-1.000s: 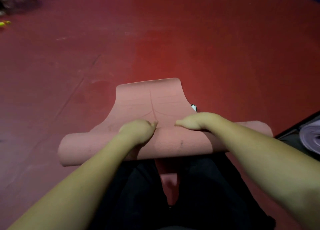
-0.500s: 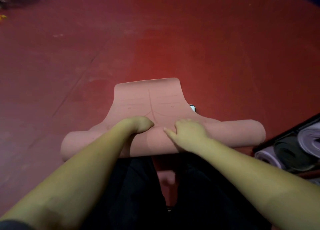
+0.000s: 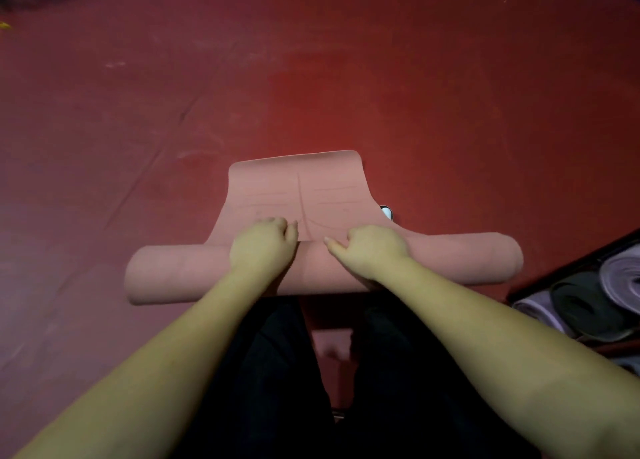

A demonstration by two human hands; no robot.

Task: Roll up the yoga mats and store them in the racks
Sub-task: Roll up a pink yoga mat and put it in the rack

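Head view. The pink yoga mat (image 3: pixel 194 275) lay on the red floor (image 3: pixel 415 95) just in front of your knees, most of it wound into a thick roll running left to right. A short unrolled tail (image 3: pixel 298 185) stretched from the middle of the roll to the far side, flat on the floor, its far edge slightly curled, faint printed lines on its surface.

Your left hand (image 3: pixel 265 247) sat on top of the roll, left of centre, fingers curled over the far side where roll met tail, pressing on the mat. Your right hand (image 3: pixel 370 250) rested just right of centre, fingers bent down on the roll's crown, thumb pointing left toward the other hand. The two hands were near each other but apart.

A small white and black object (image 3: pixel 386 212) lay on the floor at the tail's right edge; too small to identify.

At the near right, rolled mats (image 3: pixel 588 302) in grey, dark and lilac lay end-on in a dark rack (image 3: pixel 568 268).
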